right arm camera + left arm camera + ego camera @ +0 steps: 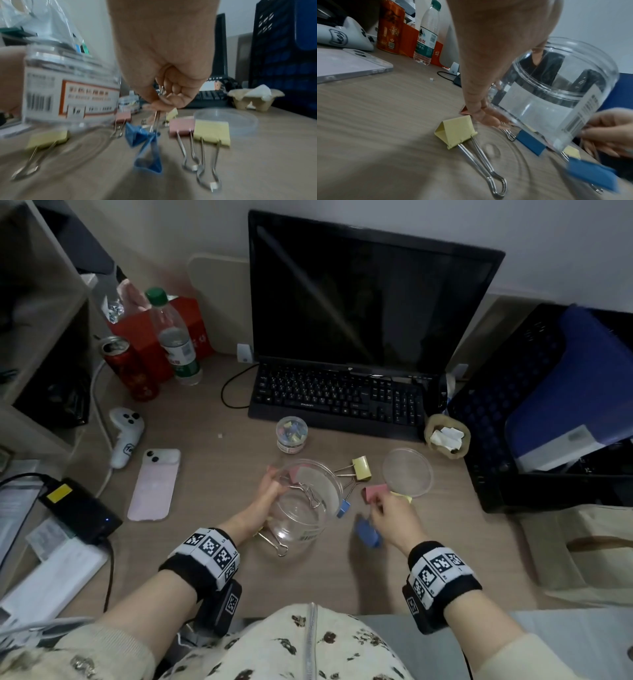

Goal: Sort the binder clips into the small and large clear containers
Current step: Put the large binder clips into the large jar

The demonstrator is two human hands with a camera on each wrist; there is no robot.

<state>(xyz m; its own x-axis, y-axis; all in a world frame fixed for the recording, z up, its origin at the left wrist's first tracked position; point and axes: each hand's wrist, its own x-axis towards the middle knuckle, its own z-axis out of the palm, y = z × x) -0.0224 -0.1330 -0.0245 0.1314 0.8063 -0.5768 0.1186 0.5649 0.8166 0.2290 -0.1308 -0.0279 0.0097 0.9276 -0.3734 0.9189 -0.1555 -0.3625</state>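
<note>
My left hand [274,489] grips the large clear jar [308,505] by its rim and holds it tilted above the desk; a wire clip handle shows inside it. My right hand [382,508] pinches the wire handle of a blue binder clip [142,135], which hangs blurred just over the desk, right of the jar. Loose on the desk lie a yellow clip [362,467], a pink clip [375,493], a small blue clip [343,507] and a yellow clip [457,131] under the jar. The small clear container [292,433] behind holds coloured clips.
A clear round lid [407,472] lies right of the clips. A keyboard [342,397] and monitor stand behind. A phone [154,484], a controller, a can and a bottle [174,337] are on the left; a black crate [534,405] is on the right.
</note>
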